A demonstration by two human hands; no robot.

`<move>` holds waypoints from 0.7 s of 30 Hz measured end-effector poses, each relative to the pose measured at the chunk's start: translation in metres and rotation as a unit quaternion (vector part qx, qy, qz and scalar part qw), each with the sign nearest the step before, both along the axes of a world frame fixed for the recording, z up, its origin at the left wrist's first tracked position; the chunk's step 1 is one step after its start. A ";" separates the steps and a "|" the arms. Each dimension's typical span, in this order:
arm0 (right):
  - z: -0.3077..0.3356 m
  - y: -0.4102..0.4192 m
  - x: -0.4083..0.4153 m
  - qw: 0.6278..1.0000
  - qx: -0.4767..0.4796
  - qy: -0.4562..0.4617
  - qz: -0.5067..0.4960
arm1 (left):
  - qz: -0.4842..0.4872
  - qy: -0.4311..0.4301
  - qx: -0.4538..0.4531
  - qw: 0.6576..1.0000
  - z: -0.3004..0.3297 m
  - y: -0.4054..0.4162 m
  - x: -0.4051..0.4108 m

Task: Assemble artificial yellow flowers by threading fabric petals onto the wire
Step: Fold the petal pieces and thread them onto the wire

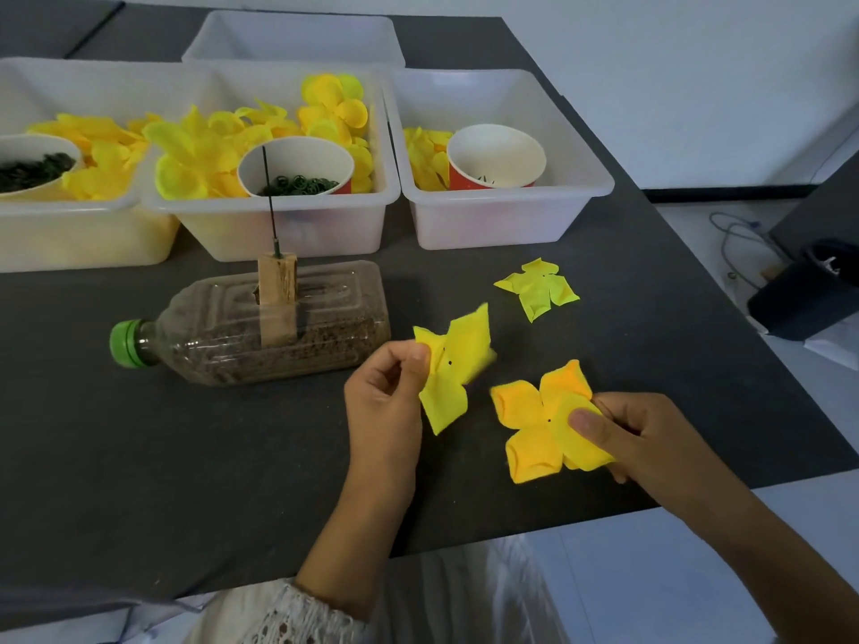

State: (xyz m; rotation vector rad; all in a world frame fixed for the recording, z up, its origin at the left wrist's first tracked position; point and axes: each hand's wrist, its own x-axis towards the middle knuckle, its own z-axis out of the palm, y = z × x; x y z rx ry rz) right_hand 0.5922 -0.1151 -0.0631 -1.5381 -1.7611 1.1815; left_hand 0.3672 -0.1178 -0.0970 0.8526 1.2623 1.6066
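My left hand [388, 388] pinches a flat yellow fabric petal piece [453, 364] with a small centre hole, held just above the dark table. My right hand [637, 432] pinches a deeper yellow cupped petal piece [534, 429], thumb on top of one lobe. A third, paler petal piece [537, 285] lies loose on the table behind them. The thin dark wire [270, 202] stands upright in a wooden block [277, 297] set into a plastic bottle [274, 327] lying on its side, left of my hands. The wire is bare.
Three white bins stand along the back: a left bin [69, 216], a middle bin [279, 216] and a right bin [502, 216], with yellow petals and paper cups of small green rings. A fourth bin [297, 37] sits behind. The table edge runs close on the right.
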 end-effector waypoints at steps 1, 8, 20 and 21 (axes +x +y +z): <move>0.000 0.001 0.003 1.000 -0.003 -0.008 0.003 | 0.000 -0.017 -0.002 1.000 0.000 0.000 0.000; 0.001 0.014 0.012 0.999 -0.011 -0.050 0.003 | -0.009 -0.093 0.023 0.995 0.004 -0.004 -0.001; -0.006 0.009 -0.035 0.990 0.097 -0.093 -0.053 | -0.092 0.209 0.070 0.971 0.004 -0.013 0.015; -0.006 0.008 -0.038 0.987 0.108 -0.108 -0.059 | -0.097 0.217 0.079 0.968 0.003 -0.015 0.017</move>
